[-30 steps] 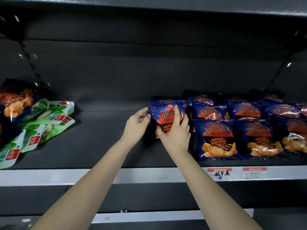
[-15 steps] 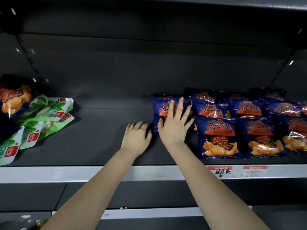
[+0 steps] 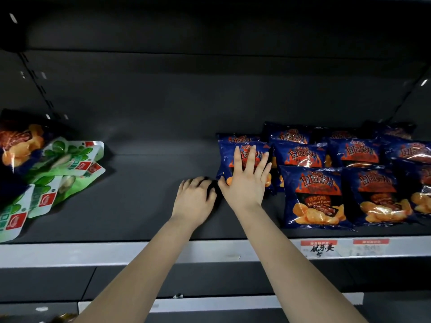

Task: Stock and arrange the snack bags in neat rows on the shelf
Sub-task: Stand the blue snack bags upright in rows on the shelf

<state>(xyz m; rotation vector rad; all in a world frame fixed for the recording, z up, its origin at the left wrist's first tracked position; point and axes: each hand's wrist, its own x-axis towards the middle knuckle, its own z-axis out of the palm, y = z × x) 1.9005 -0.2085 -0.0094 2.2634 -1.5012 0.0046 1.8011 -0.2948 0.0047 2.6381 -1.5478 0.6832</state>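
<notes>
A blue chip bag (image 3: 229, 155) lies flat at the left end of the blue rows on the dark shelf (image 3: 144, 183). My right hand (image 3: 246, 180) presses on it with straight, spread fingers. My left hand (image 3: 194, 199) rests on the shelf just left of that bag, fingers bent at the bag's lower edge; nothing is held. More blue barbecue chip bags (image 3: 312, 197) fill the shelf to the right in overlapping rows.
Green snack bags (image 3: 67, 164) and another blue chip bag (image 3: 18, 141) lie in a loose pile at the shelf's far left. The grey shelf front edge (image 3: 116, 252) carries price tags (image 3: 319, 248) at the right. A lower shelf edge shows below.
Both hands gripped the blue bag upright a second ago. It now lies flat, my right hand spread on top, my left hand dropped to the shelf beside it.
</notes>
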